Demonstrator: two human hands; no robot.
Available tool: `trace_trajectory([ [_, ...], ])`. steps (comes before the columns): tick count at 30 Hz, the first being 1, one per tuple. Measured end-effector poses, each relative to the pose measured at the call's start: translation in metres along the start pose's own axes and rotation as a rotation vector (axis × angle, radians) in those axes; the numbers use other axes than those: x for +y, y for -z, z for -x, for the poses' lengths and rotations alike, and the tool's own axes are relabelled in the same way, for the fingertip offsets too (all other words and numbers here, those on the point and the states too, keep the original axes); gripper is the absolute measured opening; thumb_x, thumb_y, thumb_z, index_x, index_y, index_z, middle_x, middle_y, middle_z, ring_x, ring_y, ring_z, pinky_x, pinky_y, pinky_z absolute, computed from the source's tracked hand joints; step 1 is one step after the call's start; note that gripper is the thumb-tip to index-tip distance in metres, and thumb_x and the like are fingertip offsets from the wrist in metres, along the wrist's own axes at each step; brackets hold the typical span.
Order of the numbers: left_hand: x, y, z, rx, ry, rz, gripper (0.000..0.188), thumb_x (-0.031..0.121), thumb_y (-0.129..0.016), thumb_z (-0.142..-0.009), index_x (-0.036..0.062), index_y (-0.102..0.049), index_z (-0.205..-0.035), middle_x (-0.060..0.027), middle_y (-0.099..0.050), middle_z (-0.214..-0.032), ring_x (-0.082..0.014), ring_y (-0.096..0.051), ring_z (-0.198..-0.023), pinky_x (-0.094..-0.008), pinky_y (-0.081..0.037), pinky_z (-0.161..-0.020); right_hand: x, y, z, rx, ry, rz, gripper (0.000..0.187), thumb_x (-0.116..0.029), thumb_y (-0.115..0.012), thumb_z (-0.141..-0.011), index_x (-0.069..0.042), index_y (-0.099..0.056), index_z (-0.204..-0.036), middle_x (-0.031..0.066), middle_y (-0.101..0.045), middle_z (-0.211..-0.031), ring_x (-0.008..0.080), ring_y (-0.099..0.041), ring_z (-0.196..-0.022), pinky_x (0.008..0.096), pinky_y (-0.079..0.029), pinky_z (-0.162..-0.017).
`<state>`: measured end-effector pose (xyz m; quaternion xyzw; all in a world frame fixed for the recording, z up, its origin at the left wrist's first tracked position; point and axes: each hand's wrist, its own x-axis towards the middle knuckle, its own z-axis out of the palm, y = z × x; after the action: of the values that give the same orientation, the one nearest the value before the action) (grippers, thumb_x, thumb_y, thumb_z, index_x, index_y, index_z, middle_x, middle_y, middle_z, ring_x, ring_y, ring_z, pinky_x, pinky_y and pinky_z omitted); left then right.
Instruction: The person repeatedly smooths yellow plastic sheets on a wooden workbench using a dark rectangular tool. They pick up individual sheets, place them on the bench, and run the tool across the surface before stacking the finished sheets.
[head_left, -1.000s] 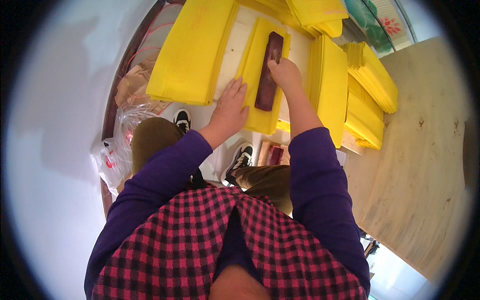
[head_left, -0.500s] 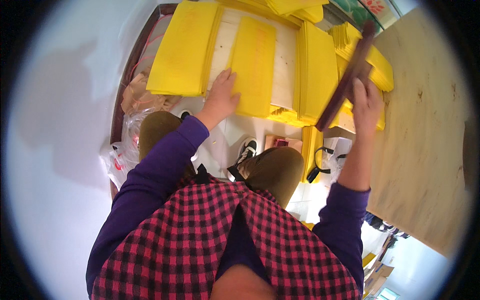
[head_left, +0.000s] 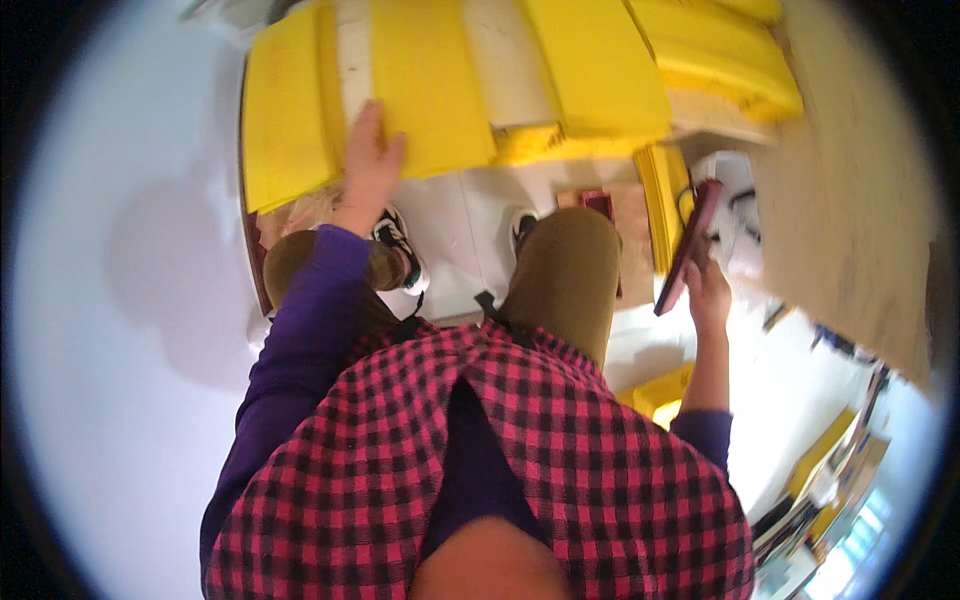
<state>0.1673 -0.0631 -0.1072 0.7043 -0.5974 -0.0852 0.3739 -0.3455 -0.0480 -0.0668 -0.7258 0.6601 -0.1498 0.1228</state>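
My left hand [head_left: 370, 170] lies at the near edge of a yellow paper stack [head_left: 425, 90], its fingers stretched out and thumb apart, holding nothing. The hand touches the stack's left edge, beside a strip of pale wooden board [head_left: 354, 60]. Another yellow stack [head_left: 288, 110] lies to its left. Low on the right, my right hand [head_left: 710, 295] is closed round the handle of a long, narrow dark-red block [head_left: 690, 245], held tilted and clear of the sheets. The block's face is turned away, so I cannot tell its exact kind.
More yellow stacks [head_left: 600, 70] lie to the right. A small dark-red tray [head_left: 597, 203] sits on brown cardboard [head_left: 634, 240] beside my knee. A large wooden panel [head_left: 850, 210] stands at the right. Boxes [head_left: 850, 470] and other goods are at the lower right.
My right hand has drawn the dark-red block down toward me, away from the yellow stacks. The view has shifted; my left hand is still at the middle yellow stack's edge.
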Motion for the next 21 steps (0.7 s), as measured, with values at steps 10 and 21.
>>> trace_trajectory([
  [10, 0.036, 0.06, 0.063, -0.06, -0.104, -0.099, 0.038, 0.006, -0.05, -0.086, -0.0042, -0.044, -0.122, -0.0195, -0.044, -0.128, -0.0292, -0.043, -0.118, -0.0344, -0.032, -0.099, 0.085, -0.166, -0.024, -0.471, -0.229, 0.225, 0.039, -0.041, -0.051, -0.083, -0.004, -0.062, -0.088, 0.0195, -0.063, -0.088, 0.036, -0.06, -0.085, 0.0446, -0.048, -0.074],
  [21, 0.036, 0.109, 0.102, -0.15, 0.144, -0.483, 0.034, 0.007, -0.045, -0.089, -0.0019, -0.046, -0.122, -0.0174, -0.045, -0.128, -0.0296, -0.043, -0.118, -0.0367, -0.032, -0.1, 0.107, -0.295, -0.049, -0.694, -0.399, 0.209, 0.025, -0.019, -0.047, -0.085, -0.005, -0.064, -0.096, 0.0179, -0.063, -0.099, 0.0322, -0.061, -0.094, 0.0414, -0.049, -0.079],
])
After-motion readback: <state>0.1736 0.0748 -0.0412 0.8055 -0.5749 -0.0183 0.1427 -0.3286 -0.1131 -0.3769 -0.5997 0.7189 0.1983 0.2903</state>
